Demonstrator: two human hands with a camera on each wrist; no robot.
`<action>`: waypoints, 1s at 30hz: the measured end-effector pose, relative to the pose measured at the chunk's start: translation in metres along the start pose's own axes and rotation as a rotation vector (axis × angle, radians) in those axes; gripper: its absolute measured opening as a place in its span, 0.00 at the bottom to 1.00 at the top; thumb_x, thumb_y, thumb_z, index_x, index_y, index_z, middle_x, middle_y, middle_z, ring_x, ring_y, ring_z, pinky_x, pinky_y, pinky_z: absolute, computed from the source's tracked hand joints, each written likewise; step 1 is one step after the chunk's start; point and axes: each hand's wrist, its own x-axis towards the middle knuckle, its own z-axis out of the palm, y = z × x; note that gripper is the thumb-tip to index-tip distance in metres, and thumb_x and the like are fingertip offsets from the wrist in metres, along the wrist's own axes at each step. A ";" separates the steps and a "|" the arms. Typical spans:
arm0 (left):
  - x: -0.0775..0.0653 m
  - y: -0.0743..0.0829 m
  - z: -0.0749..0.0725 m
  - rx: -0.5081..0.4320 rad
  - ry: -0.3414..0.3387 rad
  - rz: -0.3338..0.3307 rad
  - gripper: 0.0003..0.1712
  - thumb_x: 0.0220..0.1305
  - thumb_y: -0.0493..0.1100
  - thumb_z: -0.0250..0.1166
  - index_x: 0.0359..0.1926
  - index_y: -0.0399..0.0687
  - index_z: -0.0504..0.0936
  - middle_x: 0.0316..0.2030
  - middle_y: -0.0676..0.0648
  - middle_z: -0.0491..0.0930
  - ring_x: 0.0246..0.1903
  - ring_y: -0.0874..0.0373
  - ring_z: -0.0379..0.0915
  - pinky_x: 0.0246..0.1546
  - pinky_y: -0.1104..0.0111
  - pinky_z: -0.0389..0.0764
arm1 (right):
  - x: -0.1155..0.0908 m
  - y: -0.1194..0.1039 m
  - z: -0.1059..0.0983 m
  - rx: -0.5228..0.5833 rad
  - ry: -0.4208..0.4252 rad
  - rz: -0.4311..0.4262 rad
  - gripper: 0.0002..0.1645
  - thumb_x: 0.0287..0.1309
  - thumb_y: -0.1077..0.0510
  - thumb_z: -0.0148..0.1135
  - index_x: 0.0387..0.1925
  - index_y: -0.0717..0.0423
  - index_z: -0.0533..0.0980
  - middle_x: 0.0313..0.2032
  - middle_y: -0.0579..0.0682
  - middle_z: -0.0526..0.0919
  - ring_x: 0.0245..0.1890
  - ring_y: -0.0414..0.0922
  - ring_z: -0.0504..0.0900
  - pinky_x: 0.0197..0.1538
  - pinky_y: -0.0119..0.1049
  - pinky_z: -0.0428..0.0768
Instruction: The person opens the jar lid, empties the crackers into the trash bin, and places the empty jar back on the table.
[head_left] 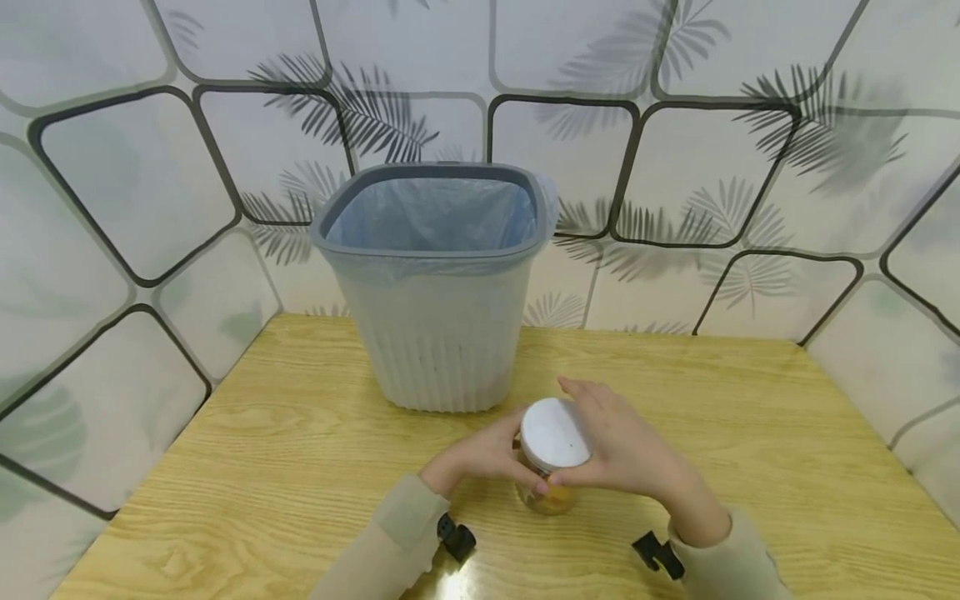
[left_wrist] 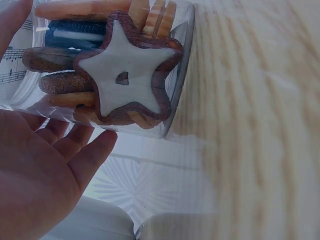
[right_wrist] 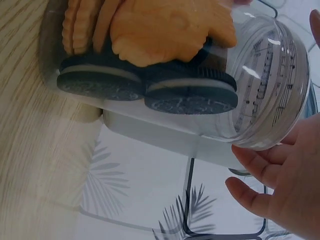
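Two bare hands head our list, both at one transparent, round-bodied jar (head_left: 552,502) with biscuits inside. We place the jar toward the front of a yellowish wood-grain table (head_left: 247,467), upright or nearly so; whether its base touches the wood, we cannot tell.

Left hand (head_left: 486,454): curved about the jar's upper part, thumb across the near side, fingers reaching behind. We record it as holding the jar.

Right hand (head_left: 618,442): arched about the round white lid (head_left: 553,433), thumb at the near side, fingers on the far side. We record it as gripping the lid; in the right wrist view, one finger stands apart from the rim.

Lid: on top of the jar. Whether it is loose or tight, we cannot tell. Black musical notation on white shows at the lid end.

Contents, as we count them: one brown star-shaped biscuit with white icing (left_wrist: 137,85); at least two dark round sandwich biscuits with pale filling (right_wrist: 192,102); several golden-tan biscuits (right_wrist: 160,32), some with scalloped edges.

Sleeves: two, pale beige (head_left: 390,533), a small black fitting (head_left: 456,537) near each cuff.

Behind the jar and to its left, we enter one whitish ribbed bin with a grey rim (head_left: 435,333), lined with a translucent bluish bag (head_left: 442,208).

Backdrop: pale panels with dark curved outlines and grey fern-like leaves (head_left: 555,150).
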 end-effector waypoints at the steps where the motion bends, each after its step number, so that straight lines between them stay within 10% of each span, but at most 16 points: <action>1: 0.000 0.000 0.000 0.002 0.002 -0.003 0.50 0.42 0.34 0.71 0.64 0.51 0.53 0.56 0.52 0.60 0.53 0.60 0.60 0.52 0.65 0.62 | 0.000 -0.001 0.000 -0.016 0.007 0.007 0.64 0.31 0.26 0.61 0.60 0.67 0.56 0.55 0.61 0.66 0.52 0.56 0.65 0.50 0.55 0.66; 30: -0.001 0.005 0.000 0.001 0.018 -0.063 0.50 0.42 0.33 0.71 0.64 0.51 0.53 0.54 0.53 0.61 0.50 0.63 0.61 0.49 0.69 0.65 | 0.001 -0.003 0.004 -0.045 0.012 -0.013 0.56 0.37 0.31 0.62 0.58 0.66 0.60 0.51 0.59 0.68 0.50 0.52 0.67 0.47 0.51 0.67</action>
